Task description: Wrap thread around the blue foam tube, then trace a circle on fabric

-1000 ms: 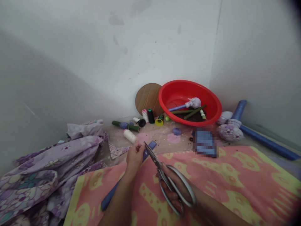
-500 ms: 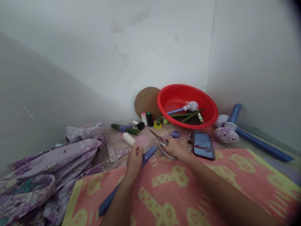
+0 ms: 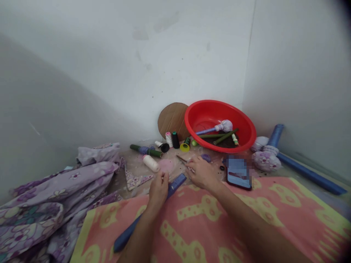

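Observation:
A long stick wrapped in blue [image 3: 178,182] slants across the towel, its near part passing under my left forearm. My left hand [image 3: 158,190] is closed against it close to the far end, the fingertips pinched together; whether they also pinch something thin cannot be made out. In my right hand [image 3: 202,172] is a pair of scissors [image 3: 182,159], blades pointing up and left, handles mostly covered by the fingers. The scissors are apart from the stick, just beyond its end. A white thread cone [image 3: 150,163] lies past my left hand, and a purple yarn ball [image 3: 205,157] sits behind the right.
A red basin [image 3: 248,144] holding sticks and a cloth-headed mallet leans by a cardboard disc [image 3: 171,118]. Several thread spools [image 3: 175,140] and a green stick [image 3: 157,152] lie nearby. At right are a phone [image 3: 239,175] and a larger mallet [image 3: 309,173]; floral cloth [image 3: 90,179] is heaped left.
My right hand has turned over the scissors, hiding more of the handles, and the blades look closer together. My left hand stays by the stick. The view has shifted slightly.

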### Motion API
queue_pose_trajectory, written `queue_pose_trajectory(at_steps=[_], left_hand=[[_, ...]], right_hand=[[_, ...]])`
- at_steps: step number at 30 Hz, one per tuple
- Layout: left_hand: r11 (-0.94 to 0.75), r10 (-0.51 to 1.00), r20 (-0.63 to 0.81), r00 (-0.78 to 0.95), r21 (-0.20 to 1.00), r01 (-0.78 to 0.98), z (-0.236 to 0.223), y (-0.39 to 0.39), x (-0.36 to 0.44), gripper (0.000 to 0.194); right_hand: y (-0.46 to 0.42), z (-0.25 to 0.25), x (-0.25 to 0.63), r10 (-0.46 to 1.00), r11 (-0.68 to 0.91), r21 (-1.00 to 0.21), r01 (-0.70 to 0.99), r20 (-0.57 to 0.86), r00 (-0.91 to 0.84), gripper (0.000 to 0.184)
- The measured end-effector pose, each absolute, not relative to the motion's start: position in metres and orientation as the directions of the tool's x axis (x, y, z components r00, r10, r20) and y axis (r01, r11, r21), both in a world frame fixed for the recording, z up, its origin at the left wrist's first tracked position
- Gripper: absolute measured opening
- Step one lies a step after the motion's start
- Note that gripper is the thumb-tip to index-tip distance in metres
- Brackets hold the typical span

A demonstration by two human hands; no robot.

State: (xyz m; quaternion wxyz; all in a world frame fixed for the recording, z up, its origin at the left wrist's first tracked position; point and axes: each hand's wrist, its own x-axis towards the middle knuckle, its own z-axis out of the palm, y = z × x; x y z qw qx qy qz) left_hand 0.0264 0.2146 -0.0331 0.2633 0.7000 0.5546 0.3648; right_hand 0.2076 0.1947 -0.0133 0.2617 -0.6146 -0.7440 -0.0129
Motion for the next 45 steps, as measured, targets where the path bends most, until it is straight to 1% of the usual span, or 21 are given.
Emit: queue_pose_trajectory(at_steps=[2, 3, 5, 11, 13, 17, 21, 25, 28, 31, 33, 35, 38, 40, 42, 45], left_hand=[[-0.261, 0.965, 0.226, 0.134, 0.771, 0.581, -0.036, 0.216, 0.027, 0.024], [-0.27, 0.962, 0.231, 0.142, 0.77, 0.578, -0.037, 0.216, 0.027, 0.024], [-0.288, 0.957, 0.242, 0.158, 0.767, 0.574, -0.04, 0.216, 0.027, 0.024], [-0.307, 0.952, 0.24, 0.191, 0.759, 0.575, -0.043, 0.216, 0.029, 0.025], [-0.312, 0.95, 0.237, 0.203, 0.755, 0.576, -0.042, 0.215, 0.03, 0.025], [-0.321, 0.947, 0.241, 0.212, 0.745, 0.585, -0.042, 0.214, 0.031, 0.024], [-0.324, 0.946, 0.243, 0.214, 0.746, 0.582, -0.043, 0.215, 0.031, 0.026], [-0.323, 0.946, 0.236, 0.223, 0.766, 0.557, -0.043, 0.216, 0.032, 0.026], [-0.321, 0.945, 0.231, 0.23, 0.785, 0.53, -0.042, 0.216, 0.033, 0.026], [-0.311, 0.946, 0.214, 0.243, 0.81, 0.497, -0.04, 0.216, 0.033, 0.026], [-0.294, 0.948, 0.189, 0.257, 0.831, 0.471, -0.037, 0.215, 0.032, 0.026], [-0.265, 0.95, 0.153, 0.271, 0.854, 0.448, -0.034, 0.214, 0.03, 0.026], [-0.214, 0.956, 0.098, 0.278, 0.879, 0.426, -0.033, 0.212, 0.029, 0.026], [-0.19, 0.959, 0.077, 0.271, 0.887, 0.421, -0.034, 0.212, 0.029, 0.027], [-0.179, 0.961, 0.067, 0.267, 0.891, 0.417, -0.037, 0.213, 0.029, 0.027], [-0.166, 0.96, 0.052, 0.277, 0.898, 0.407, -0.039, 0.214, 0.029, 0.028]], right_hand=[[0.19, -0.012, 0.2, 0.849, 0.455, -0.371, 0.809, 0.453, -0.27, 0.021], [0.189, -0.013, 0.197, 0.826, 0.516, -0.394, 0.761, 0.465, -0.319, 0.02], [0.189, -0.019, 0.191, 0.806, 0.562, -0.421, 0.711, 0.472, -0.358, 0.02], [0.195, -0.033, 0.185, 0.822, 0.549, -0.489, 0.678, 0.462, -0.333, 0.011], [0.196, -0.033, 0.185, 0.82, 0.554, -0.494, 0.67, 0.463, -0.337, 0.008], [0.192, -0.029, 0.184, 0.781, 0.594, -0.439, 0.674, 0.514, -0.354, 0.004], [0.186, -0.026, 0.184, 0.717, 0.654, -0.375, 0.657, 0.586, -0.378, 0.007], [0.184, -0.025, 0.181, 0.654, 0.702, -0.292, 0.65, 0.624, -0.426, 0.012], [0.184, -0.029, 0.178, 0.643, 0.71, -0.283, 0.644, 0.634, -0.43, 0.015], [0.185, -0.033, 0.175, 0.655, 0.698, -0.312, 0.645, 0.642, -0.399, 0.015], [0.186, -0.034, 0.175, 0.657, 0.707, -0.346, 0.617, 0.644, -0.392, 0.015], [0.189, -0.035, 0.178, 0.663, 0.717, -0.427, 0.55, 0.66, -0.352, 0.015], [0.195, -0.037, 0.188, 0.715, 0.68, -0.588, 0.438, 0.664, -0.218, 0.015], [0.198, -0.039, 0.196, 0.753, 0.639, -0.641, 0.425, 0.634, -0.177, 0.017], [0.198, -0.04, 0.203, 0.774, 0.62, -0.635, 0.46, 0.593, -0.224, 0.017], [0.193, -0.038, 0.207, 0.781, 0.621, -0.577, 0.531, 0.517, -0.351, 0.012]])
